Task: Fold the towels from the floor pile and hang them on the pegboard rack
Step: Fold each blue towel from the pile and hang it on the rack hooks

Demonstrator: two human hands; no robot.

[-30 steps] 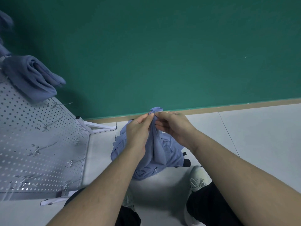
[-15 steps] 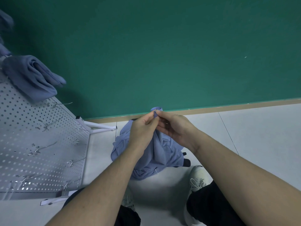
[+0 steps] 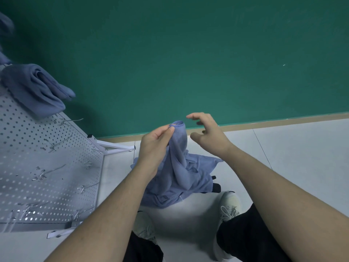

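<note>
Our left hand (image 3: 157, 142) pinches the blue towel (image 3: 179, 148) corner; our right hand (image 3: 206, 133) hovers beside it, fingers spread. The pegboard rack (image 3: 47, 167) stands left, a folded towel (image 3: 35, 89) draped over it.

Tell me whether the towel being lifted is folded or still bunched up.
Unfolded: the blue towel hangs crumpled from the left hand, which pinches one hemmed corner; its lower part bunches on the floor pile.
</note>
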